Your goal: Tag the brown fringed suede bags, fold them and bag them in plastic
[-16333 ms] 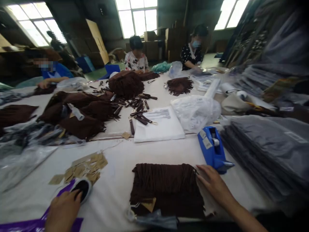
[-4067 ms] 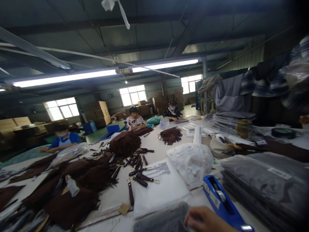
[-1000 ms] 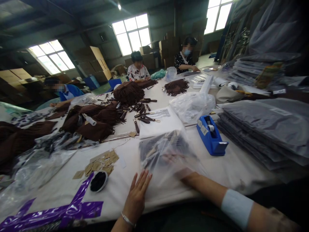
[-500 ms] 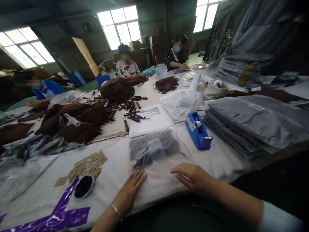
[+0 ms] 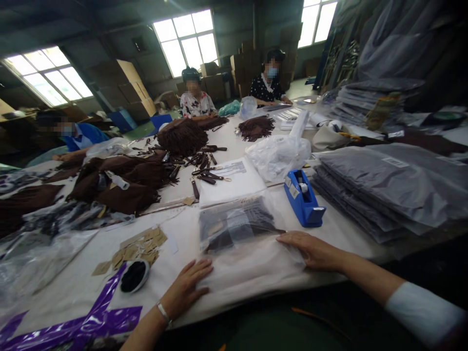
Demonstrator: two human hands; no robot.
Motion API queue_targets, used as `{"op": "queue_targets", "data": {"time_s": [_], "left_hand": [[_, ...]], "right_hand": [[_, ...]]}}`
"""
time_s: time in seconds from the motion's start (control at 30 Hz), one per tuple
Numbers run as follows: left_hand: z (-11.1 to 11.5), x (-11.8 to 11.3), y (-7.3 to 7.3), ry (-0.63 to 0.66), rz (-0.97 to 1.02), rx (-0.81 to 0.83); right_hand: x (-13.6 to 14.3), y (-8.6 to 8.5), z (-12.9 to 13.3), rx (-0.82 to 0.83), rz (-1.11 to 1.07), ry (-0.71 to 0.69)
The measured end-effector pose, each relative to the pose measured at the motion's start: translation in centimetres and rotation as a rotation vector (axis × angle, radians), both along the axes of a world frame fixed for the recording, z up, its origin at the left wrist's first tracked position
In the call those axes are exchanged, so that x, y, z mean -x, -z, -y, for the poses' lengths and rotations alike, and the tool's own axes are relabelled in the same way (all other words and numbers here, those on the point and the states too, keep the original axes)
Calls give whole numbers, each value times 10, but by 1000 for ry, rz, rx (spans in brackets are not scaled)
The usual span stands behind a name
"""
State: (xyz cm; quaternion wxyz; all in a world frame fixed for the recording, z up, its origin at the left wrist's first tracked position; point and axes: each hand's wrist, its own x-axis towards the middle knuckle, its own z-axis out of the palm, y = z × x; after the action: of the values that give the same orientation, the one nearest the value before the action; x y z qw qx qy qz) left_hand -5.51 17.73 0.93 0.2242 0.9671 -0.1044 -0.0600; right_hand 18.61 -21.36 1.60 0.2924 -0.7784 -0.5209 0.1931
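Room: dim workshop, white cloth surface.
Bag: clear, slick plastic bag with dark fringed fabric inside, near centre.
Left hand: grip flat, pressing the near-left corner.
Right hand: grip flat on the right edge.
Tip: you should smooth outward, pushing air out.
Right, far: blue tape dispenser.

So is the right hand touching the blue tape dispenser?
Apart. The head view shows the right hand flat on the plastic bag, with bare white table between it and the tape dispenser.
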Motion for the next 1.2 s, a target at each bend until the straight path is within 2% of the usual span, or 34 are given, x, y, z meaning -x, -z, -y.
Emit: {"op": "queue_targets", "data": {"time_s": [0.07, 0.13, 0.2, 0.23, 0.3, 0.33, 0.37, 0.47, 0.53, 0.6, 0.73, 0.83, 0.93, 1.0, 1.07, 1.13, 1.2], "left_hand": [[4, -2, 15, -177, 129, 81], [14, -6, 26, -463, 245, 172], [26, -12, 30, -734, 312, 243], [31, -15, 30, -830, 329, 269], [39, -19, 27, -942, 337, 311], [40, -20, 25, -956, 330, 342], [40, -19, 23, -928, 310, 389], [35, -10, 21, -686, 197, 532], [32, -4, 20, -625, 123, 513], [33, -1, 21, -719, 135, 430], [42, -5, 24, -921, 290, 290], [40, -6, 24, -966, 265, 199], [33, -8, 13, -976, 303, 106], [34, -15, -5, -882, 488, 2], [43, -30, -24, -678, 632, -71], [60, -51, -40, -457, 567, -65], [77, -74, -44, -313, 394, -12]], "right_hand": [[0, 15, -6, -90, 49, 64], [3, 31, -10, -169, 81, 181], [8, 42, -11, -211, 105, 301], [12, 45, -10, -210, 117, 352], [21, 48, -9, -165, 156, 465], [25, 48, -9, -130, 177, 524], [29, 48, -9, -96, 192, 587], [35, 50, -10, -33, 201, 731], [35, 53, -12, -36, 211, 762], [36, 55, -14, -69, 215, 747], [42, 54, -19, -98, 163, 697], [48, 49, -23, -22, 157, 721], [49, 44, -27, 91, 188, 748], [49, 43, -28, 140, 204, 754], [48, 43, -30, 169, 212, 751], [48, 43, -30, 181, 221, 750], [49, 42, -31, 189, 228, 759]]}}
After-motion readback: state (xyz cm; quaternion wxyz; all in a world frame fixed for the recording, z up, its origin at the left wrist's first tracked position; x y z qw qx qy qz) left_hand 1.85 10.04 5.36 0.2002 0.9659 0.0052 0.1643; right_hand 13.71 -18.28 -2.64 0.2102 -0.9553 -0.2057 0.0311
